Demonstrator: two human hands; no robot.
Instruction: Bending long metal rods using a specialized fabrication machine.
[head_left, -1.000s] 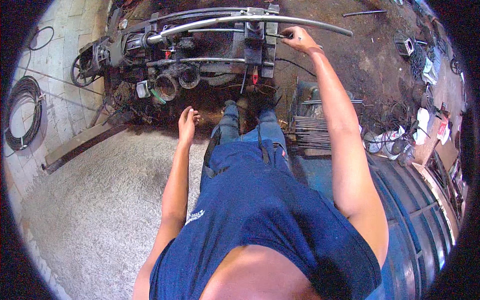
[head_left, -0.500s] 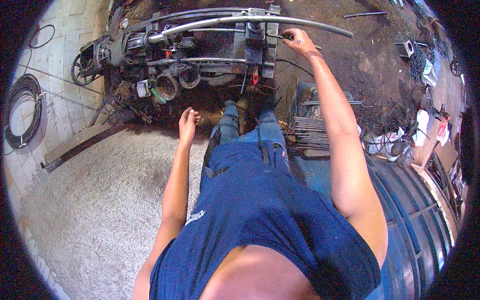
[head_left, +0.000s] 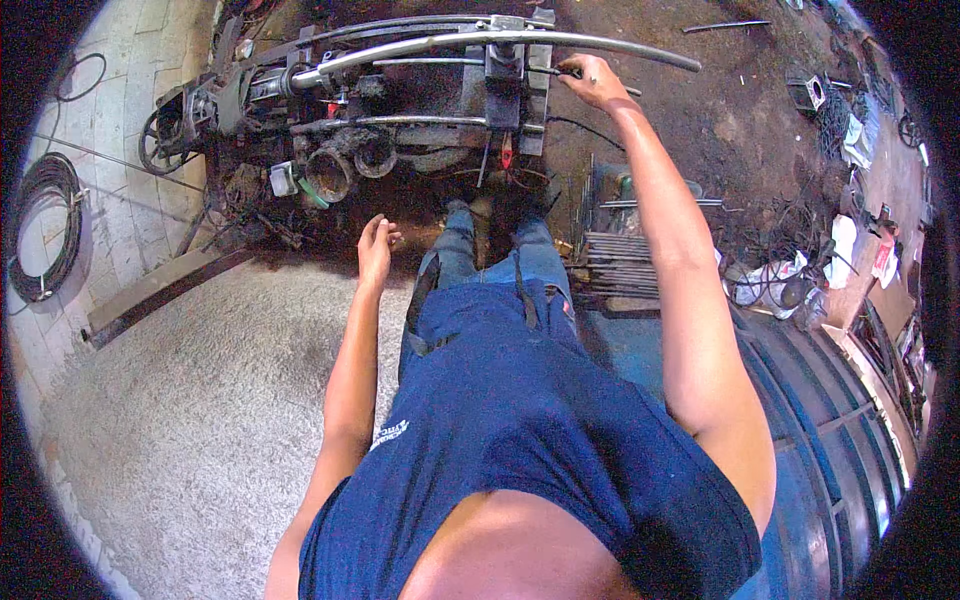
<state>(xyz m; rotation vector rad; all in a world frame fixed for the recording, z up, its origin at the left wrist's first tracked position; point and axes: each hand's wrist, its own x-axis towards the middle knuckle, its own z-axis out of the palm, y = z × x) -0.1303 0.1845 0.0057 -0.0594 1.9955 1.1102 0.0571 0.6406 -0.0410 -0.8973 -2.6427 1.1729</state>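
Note:
At the right end of a dark metal machine point(head_left: 505, 75), my right hand point(head_left: 598, 84) is closed on a thin metal rod point(head_left: 634, 92). One end of the rod pokes out past my hand and the other reaches toward the machine's dark block. Just beyond that hand, a long curved steel pipe point(head_left: 600, 44) runs over the machine and sticks out to the right. My left hand point(head_left: 375, 247) hangs in the air near my left leg, fingers loosely bent and apart, with nothing seen in it. It is nearest to the round metal rings point(head_left: 331, 175) under the machine, without touching them.
A handwheel point(head_left: 163, 143) is at the machine's left end. A black coil point(head_left: 47, 228) lies on the pale paving at far left. Right of my legs are stacked metal rods point(head_left: 620, 262) and a large ribbed blue drum point(head_left: 800, 400). Cables and scraps point(head_left: 775, 283) clutter the right side.
The view has shifted slightly, so the machine appears a little farther left. My right hand keeps its hold on the rod, and my left hand stays where it was.

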